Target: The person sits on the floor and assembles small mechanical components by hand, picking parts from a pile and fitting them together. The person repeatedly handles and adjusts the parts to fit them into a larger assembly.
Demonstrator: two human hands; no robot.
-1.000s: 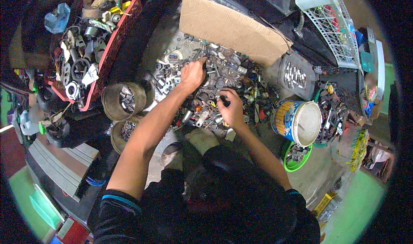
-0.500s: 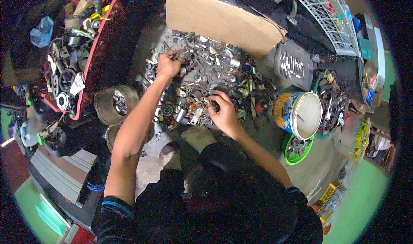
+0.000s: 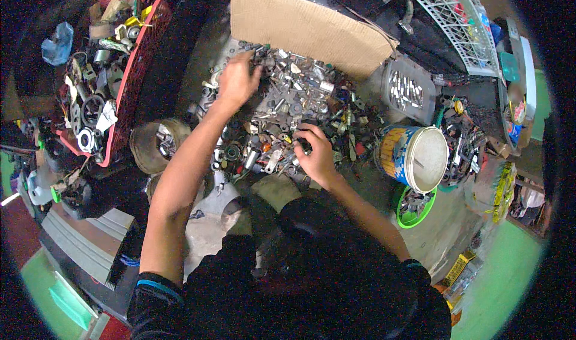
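A heap of loose metal parts (image 3: 282,103), mostly small bolts, nuts, sleeves and fittings, spreads over the floor before me. My left hand (image 3: 239,81) reaches to its far left part, fingers forward over the pieces and thumb held apart; its fingertips are partly hidden. Closer to me, my right hand (image 3: 315,157) hovers at the near right part of the heap. Its fingers are curved, with a gap to the thumb, and I see nothing clearly held there. A shiny metal cylinder (image 3: 251,159) lies left of that hand.
A cardboard sheet (image 3: 312,28) stands behind the heap. On the left are a red basket (image 3: 135,70) of mixed parts and a round tub (image 3: 141,151). To the right sit a clear bin (image 3: 414,109) of metal pieces, a tilted bucket (image 3: 399,154) and a green basin (image 3: 429,211).
My left hand has moved farther away across the heap, its thumb now spread from the fingers. My right hand has stayed nearly in place, shifting slightly right.
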